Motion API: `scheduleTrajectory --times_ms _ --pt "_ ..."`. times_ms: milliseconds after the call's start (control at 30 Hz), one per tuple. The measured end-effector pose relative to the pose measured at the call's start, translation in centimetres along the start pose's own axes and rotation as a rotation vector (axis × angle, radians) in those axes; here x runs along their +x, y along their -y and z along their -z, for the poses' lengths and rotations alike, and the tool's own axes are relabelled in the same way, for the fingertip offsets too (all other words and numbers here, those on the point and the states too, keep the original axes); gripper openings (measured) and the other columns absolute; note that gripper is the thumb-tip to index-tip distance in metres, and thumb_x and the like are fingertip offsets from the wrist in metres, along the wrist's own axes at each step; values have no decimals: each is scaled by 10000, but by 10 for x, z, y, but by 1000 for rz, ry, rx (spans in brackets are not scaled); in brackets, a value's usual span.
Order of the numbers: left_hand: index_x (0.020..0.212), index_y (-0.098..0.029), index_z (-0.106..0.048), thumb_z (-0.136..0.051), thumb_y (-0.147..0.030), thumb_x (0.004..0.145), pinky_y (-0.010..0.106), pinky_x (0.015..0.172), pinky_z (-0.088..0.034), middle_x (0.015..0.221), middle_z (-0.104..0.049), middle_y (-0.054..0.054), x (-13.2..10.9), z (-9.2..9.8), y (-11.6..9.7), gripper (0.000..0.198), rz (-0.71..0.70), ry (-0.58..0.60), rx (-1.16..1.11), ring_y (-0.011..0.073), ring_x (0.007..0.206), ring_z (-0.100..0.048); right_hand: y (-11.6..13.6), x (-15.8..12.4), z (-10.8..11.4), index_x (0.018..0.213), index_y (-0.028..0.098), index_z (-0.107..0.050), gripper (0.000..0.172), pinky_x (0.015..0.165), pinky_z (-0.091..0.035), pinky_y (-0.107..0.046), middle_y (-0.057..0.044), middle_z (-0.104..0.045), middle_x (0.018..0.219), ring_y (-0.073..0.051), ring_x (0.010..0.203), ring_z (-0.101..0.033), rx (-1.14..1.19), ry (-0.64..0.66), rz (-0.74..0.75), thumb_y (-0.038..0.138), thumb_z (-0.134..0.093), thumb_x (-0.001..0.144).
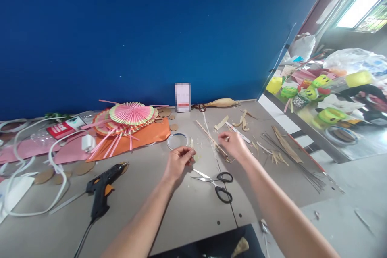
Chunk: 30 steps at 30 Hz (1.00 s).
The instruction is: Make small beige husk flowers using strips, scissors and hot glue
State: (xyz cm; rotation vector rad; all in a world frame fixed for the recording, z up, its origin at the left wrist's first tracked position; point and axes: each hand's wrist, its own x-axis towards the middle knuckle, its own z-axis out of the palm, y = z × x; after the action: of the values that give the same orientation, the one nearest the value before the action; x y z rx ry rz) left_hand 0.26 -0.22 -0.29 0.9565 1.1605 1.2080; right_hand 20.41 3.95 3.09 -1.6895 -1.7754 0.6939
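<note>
Left hand (179, 160): grip pinched, contents unclear. Right hand (233, 144): grip curled near stick (208, 135), contents unclear. Scissors (213, 181) on bench (169, 217).

– What can't be made out at your left hand (178, 162)?
– Whether its fingertips hold anything; it's too small to tell, as at your right hand (233, 144).
– Elsewhere?
– The card (183, 96) is pixelated; the bottom edge cuts your forearms (145, 213), the black mat (222, 241) and the glue gun's cord (84, 236).

Red label (65, 127) on clear btl (39, 137) has white ltrs, poss. ending "AM", rest blurred.
</note>
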Motion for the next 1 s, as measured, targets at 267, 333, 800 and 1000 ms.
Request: scheduleTrajectory --times_ms 267,333,800,1000 --pt "683 -118 -636 -678 -354 609 189 440 -418 648 -628 35 -1 0 -1 251 -20 -30 -26 84 491 -522 -42 25 31 560 181 -589 89 615 -343 -255 -47 -603 741 -187 752 -547 -208 -41 -99 102 -578 600" --pt "684 -121 -634 -683 -353 603 189 437 -417 665 -635 37 0 0 -1 251 -20 -33 -30 83 493 -524 -40 24 29 546 179 -561 96 594 -337 -246 -37 -587 706 -178 735 -537 -175 -22 -101 106 -563 609" --pt "681 -125 -614 -695 -337 591 186 435 -417 955 -648 97 -3 -2 -8 244 21 56 -68 78 540 -539 26 -9 -16 727 151 -601 138 335 -273 -160 36 -538 585 -28 369 -343 530 560 -140 249 -569 635" --pt "651 -130 -595 -702 -326 590 201 440 -435 623 -600 13 -3 -3 -4 231 49 136 -36 102 524 -542 30 -9 -20 705 149 -603 120 315 -235 -157 54 -529 563 -17 343 -327 710 572 -205 224 -583 613"
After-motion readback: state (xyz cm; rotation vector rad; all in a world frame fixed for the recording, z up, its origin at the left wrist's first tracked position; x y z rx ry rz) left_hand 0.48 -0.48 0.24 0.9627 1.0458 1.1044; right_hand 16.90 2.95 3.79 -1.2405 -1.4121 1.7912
